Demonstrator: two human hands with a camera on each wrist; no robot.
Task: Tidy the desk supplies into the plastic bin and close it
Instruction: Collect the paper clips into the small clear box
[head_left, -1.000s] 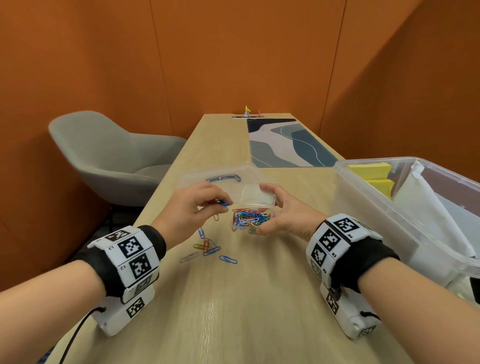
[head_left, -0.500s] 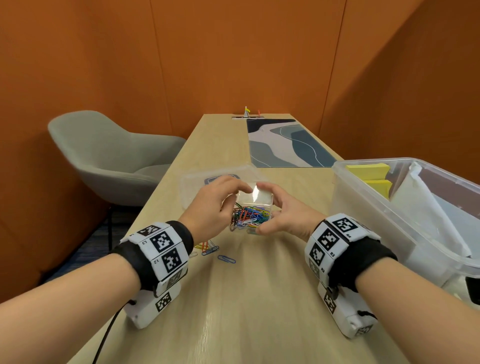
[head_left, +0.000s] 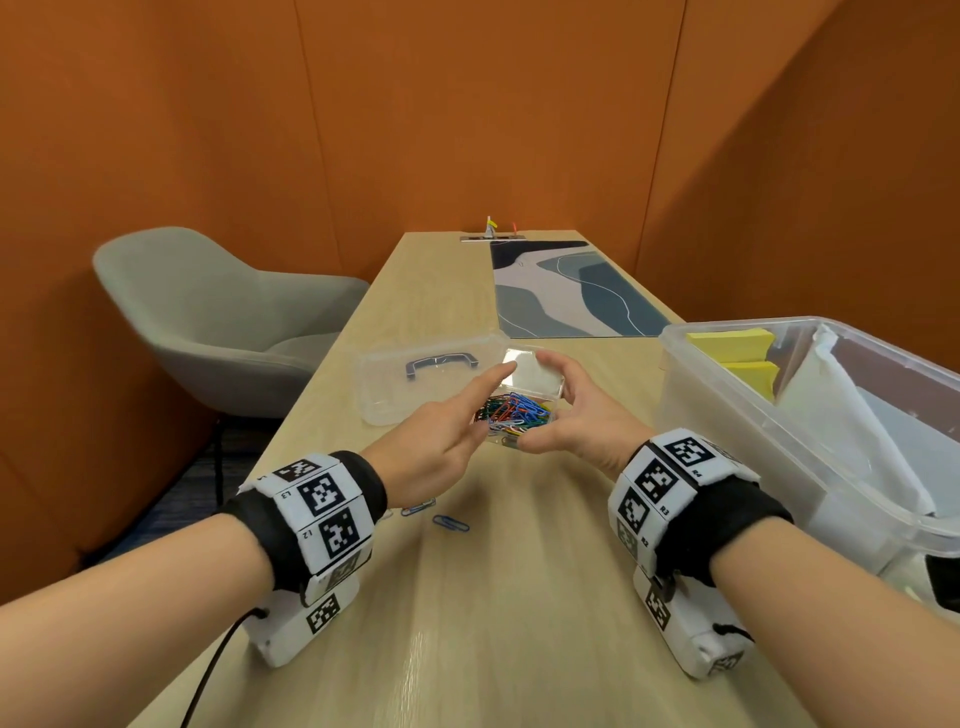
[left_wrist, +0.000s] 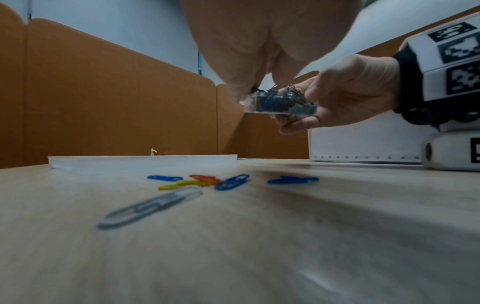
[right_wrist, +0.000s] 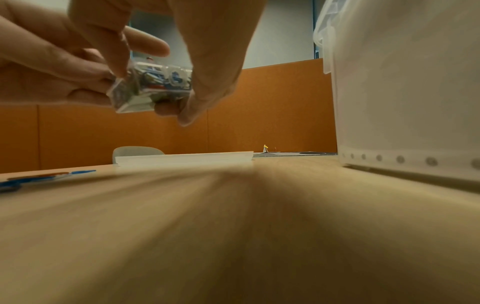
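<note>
My right hand (head_left: 536, 401) grips a small clear paper clip box (head_left: 519, 413) just above the desk, thumb at its near side and fingers behind its raised lid. The box (right_wrist: 150, 88) is heaped with coloured clips. My left hand (head_left: 485, 397) reaches in from the left with fingers straight, its fingertips (left_wrist: 244, 90) at the box's left edge on the clip pile. Several loose paper clips (left_wrist: 202, 183) lie on the desk under my left wrist, two blue ones (head_left: 451, 523) showing in the head view. The big clear plastic bin (head_left: 727, 415) stands open at the right.
The bin's clear lid (head_left: 415, 379), with a dark handle, lies flat just beyond my hands. Yellow sticky-note pads (head_left: 737, 345) and white packets are inside the bin. A patterned desk mat (head_left: 571, 291) lies further back. A grey chair (head_left: 208, 322) stands left of the desk.
My left hand carried a blue clip from the loose pile to the box, then straightened its fingers over the clips. The right hand kept the box almost still.
</note>
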